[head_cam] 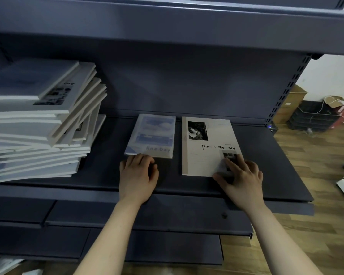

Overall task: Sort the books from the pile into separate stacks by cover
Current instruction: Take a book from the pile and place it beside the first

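A dark blue-grey metal shelf (99, 175) with a smooth matte deck and a perforated upright at its right rear holds everything. At its left stands the pile of books (38, 126), a tall, untidy stack of thin flat volumes with pale paper edges, several skewed or leaning. The "Time & Memory" book (205, 155), a large off-white rectangle with a black-and-white photo, lies flat towards the right. Just left of it, apart from it, lies the smaller "fine Day" book (153, 135), pale blue with a glossy sheen.

The right hand (242, 179) rests on the white book's near right corner, fingers spread and nearly straight. The left hand (137, 175) meets the blue book's near edge, fingers bunched and bent; whether they grip it I cannot tell.
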Action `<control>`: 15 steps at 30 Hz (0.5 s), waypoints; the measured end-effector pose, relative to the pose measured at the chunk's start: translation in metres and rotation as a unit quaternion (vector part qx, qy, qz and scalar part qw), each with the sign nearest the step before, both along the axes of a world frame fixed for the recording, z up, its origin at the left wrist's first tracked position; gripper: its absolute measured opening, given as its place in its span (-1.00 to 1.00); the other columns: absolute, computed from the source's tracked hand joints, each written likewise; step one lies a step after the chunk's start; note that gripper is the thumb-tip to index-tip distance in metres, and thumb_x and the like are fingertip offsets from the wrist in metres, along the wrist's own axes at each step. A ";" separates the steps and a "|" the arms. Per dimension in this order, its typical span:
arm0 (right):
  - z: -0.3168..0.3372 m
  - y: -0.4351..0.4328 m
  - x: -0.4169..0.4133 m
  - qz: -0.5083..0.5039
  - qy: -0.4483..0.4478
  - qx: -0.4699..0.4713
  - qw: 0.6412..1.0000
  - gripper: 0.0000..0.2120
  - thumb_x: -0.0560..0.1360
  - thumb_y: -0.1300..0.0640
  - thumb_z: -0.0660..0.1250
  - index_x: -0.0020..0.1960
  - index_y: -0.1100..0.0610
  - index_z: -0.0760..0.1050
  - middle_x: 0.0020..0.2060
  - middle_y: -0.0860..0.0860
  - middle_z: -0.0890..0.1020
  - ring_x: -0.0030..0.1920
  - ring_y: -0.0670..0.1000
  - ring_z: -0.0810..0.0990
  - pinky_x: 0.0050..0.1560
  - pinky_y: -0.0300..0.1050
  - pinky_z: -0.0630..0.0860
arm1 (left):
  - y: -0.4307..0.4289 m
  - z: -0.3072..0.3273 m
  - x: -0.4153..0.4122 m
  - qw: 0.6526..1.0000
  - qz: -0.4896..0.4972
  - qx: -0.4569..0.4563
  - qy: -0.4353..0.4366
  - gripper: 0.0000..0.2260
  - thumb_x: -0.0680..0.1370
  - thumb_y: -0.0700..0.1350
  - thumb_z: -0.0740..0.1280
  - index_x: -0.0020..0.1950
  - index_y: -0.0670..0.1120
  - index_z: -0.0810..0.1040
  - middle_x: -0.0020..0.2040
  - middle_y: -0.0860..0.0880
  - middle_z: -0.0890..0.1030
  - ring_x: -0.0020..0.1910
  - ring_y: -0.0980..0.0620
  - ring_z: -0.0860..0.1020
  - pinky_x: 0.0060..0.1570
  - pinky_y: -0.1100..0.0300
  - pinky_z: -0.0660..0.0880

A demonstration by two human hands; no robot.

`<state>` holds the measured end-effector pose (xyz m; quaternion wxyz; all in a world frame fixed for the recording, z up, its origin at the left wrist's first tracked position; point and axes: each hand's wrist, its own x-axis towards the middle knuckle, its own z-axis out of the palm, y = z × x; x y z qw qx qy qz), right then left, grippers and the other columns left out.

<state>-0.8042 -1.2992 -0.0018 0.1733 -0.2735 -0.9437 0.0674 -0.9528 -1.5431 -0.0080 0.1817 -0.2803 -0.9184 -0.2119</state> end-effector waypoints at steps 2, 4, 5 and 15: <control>0.003 -0.002 0.000 -0.010 0.000 -0.011 1.000 -0.37 0.31 -0.41 0.10 0.26 -0.11 0.41 0.38 -0.06 0.33 0.31 0.15 0.23 0.19 0.11 0.22 | 0.000 0.001 0.000 1.000 -0.006 0.003 -0.001 -0.85 0.50 0.01 0.20 -0.09 -0.02 0.50 -0.11 0.03 0.54 -0.08 -0.03 0.47 -0.05 0.07 0.31; 0.007 -0.003 0.000 -0.017 -0.006 -0.029 0.999 -0.39 0.29 -0.40 0.10 0.25 -0.14 0.38 0.36 -0.10 0.31 0.35 0.12 0.17 0.20 0.13 0.17 | -0.001 0.003 0.000 1.000 -0.020 0.012 -0.004 -0.79 0.51 0.04 0.13 -0.10 -0.01 0.50 -0.11 0.04 0.53 -0.09 -0.01 0.46 -0.08 0.12 0.28; 0.008 -0.004 -0.001 -0.020 -0.010 -0.036 0.999 -0.41 0.30 -0.40 0.09 0.23 -0.15 0.37 0.34 -0.12 0.31 0.36 0.11 0.13 0.20 0.14 0.15 | -0.001 0.005 0.000 0.999 -0.028 0.021 -0.007 -0.76 0.51 0.05 0.10 -0.10 -0.01 0.50 -0.12 0.05 0.53 -0.10 0.00 0.46 -0.08 0.13 0.26; 0.027 -0.053 -0.040 0.084 0.089 -0.057 0.991 -0.74 0.45 0.12 0.35 0.13 0.12 0.54 0.18 0.11 0.50 0.21 0.18 0.40 0.17 0.02 0.34 | -0.035 0.089 0.000 0.983 -0.103 0.097 0.121 -0.82 0.48 -0.11 0.27 -0.03 -0.13 0.61 -0.03 -0.07 0.58 -0.08 -0.14 0.52 -0.08 -0.01 0.44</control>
